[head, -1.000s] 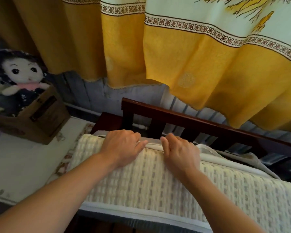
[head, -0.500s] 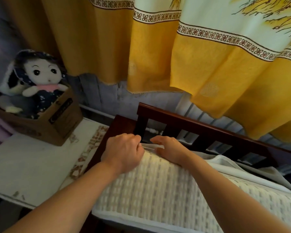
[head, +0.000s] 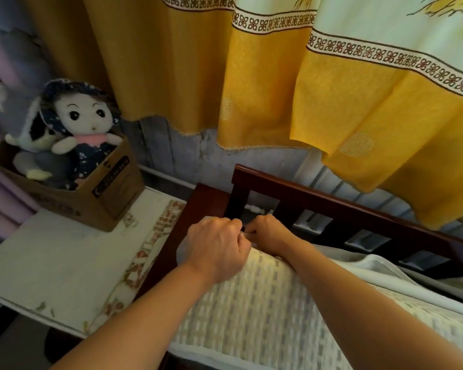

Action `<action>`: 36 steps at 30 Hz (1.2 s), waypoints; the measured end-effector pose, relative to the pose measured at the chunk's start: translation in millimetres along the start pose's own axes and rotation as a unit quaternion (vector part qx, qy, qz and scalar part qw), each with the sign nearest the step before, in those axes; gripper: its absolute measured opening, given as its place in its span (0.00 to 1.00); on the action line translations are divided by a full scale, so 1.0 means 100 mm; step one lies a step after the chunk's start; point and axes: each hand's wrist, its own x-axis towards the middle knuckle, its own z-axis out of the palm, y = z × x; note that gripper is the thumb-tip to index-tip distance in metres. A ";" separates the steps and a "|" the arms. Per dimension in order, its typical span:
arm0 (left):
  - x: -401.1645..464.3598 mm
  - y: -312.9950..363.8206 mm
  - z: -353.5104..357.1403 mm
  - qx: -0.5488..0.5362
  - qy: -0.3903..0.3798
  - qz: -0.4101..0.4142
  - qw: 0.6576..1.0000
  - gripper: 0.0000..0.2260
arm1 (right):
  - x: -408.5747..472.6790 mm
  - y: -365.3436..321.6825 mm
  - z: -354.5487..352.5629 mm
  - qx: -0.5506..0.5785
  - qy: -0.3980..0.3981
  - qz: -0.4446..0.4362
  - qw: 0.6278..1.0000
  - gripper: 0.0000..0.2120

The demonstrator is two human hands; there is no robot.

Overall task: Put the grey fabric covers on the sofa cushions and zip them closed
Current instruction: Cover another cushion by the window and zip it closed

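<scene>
Hands: two, both at the far left corner of the cushion (head: 265, 311), knuckles almost touching.
Left hand (head: 217, 247): fingers curled, pinching the cover's edge (head: 247, 234).
Right hand (head: 269, 232): fingers curled onto the same edge; what it pinches I cannot tell.
Cushion: one, cream with a woven check pattern, blurred, lying on the dark wooden sofa frame (head: 332, 204).
Grey fabric (head: 422, 276): one loose piece behind the cushion, against the frame.
Dolls: one doll (head: 87, 121) and one other soft toy in one cardboard box (head: 99, 193).
Curtain (head: 278, 76): yellow, hanging behind.
</scene>
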 end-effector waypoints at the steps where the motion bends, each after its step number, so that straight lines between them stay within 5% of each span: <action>1: 0.01 0.00 0.00 0.002 -0.001 -0.003 1.000 0.08 | -0.05 -0.01 -0.02 0.009 0.009 -0.001 1.000 0.16; 4: 0.02 0.03 -0.02 0.004 -0.003 -0.013 1.000 0.08 | -0.23 -0.06 -0.13 0.076 0.062 0.009 0.995 0.08; 14: 0.03 -0.06 0.06 -0.046 0.013 0.008 0.999 0.07 | -0.74 -0.53 -0.19 0.239 0.238 0.053 0.940 0.16; 22: 0.17 -0.09 0.05 -0.052 -0.031 0.001 0.998 0.09 | -1.11 -0.37 -0.07 0.126 0.274 0.058 0.952 0.05; 26: 0.19 -0.13 0.04 -0.075 -0.051 0.012 0.996 0.08 | -0.99 -0.52 0.12 0.041 0.428 0.118 0.895 0.09; 30: 0.23 -0.24 0.06 -0.109 -0.075 0.040 0.990 0.10 | -0.87 -0.54 0.18 0.030 0.501 0.096 0.859 0.12; 33: 0.26 -0.27 0.12 -0.119 -0.026 0.041 0.992 0.10 | -0.84 -0.52 0.16 0.017 0.516 0.035 0.856 0.19; 36: 0.21 -0.28 0.18 -0.192 0.088 -0.009 0.978 0.09 | -0.81 -0.53 0.14 -0.024 0.518 0.000 0.855 0.14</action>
